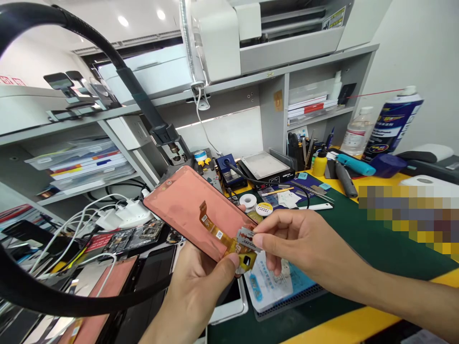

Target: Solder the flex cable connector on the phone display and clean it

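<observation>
A phone screen panel [182, 205] with a pinkish-copper back is held up at a tilt in my left hand [202, 282], whose thumb presses near its lower end. An amber flex cable [215, 231] lies over the panel's back and widens near my thumb. Pinched between the thumb and fingers of my right hand [297, 239] is a thin metal razor blade [246, 238], its flat side facing me. The blade is at the panel's lower end, over the flex cable; whether its edge touches cannot be made out.
Below the hands lie a blue-and-white packet [268, 286] and a white-framed device [233, 306]. A black flexible arm [89, 306] curves across the left. Solder spools [248, 201], tweezers and a spray can [392, 124] stand farther back.
</observation>
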{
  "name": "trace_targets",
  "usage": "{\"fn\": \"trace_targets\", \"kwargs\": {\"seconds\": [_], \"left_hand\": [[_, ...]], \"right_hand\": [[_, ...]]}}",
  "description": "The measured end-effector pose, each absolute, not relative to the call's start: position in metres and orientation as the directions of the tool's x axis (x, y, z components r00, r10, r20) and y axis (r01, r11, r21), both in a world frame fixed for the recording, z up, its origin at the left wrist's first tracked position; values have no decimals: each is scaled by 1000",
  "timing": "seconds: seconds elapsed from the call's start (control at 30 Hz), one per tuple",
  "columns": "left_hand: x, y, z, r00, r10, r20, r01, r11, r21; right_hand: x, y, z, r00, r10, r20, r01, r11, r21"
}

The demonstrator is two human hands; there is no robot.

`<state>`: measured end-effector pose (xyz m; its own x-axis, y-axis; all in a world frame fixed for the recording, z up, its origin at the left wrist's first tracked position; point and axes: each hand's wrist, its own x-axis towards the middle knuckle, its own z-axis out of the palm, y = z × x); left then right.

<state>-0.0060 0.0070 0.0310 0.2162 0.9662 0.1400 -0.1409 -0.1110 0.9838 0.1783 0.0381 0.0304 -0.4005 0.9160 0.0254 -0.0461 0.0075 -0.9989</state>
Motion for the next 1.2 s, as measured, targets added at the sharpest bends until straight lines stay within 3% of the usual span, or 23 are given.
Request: {"fn": "trace_targets", "kwargs": {"seconds": [0.63, 1.2], "left_hand": [[-5, 7, 31, 195, 976, 101, -171, -68, 983], [-4, 10, 27, 171, 975, 142, -217, -104, 971]], "right_hand": [[178, 36, 31, -379, 924, 54, -28, 47, -999], [178, 46, 26, -489, 869, -76, -177, -183, -967]]}}
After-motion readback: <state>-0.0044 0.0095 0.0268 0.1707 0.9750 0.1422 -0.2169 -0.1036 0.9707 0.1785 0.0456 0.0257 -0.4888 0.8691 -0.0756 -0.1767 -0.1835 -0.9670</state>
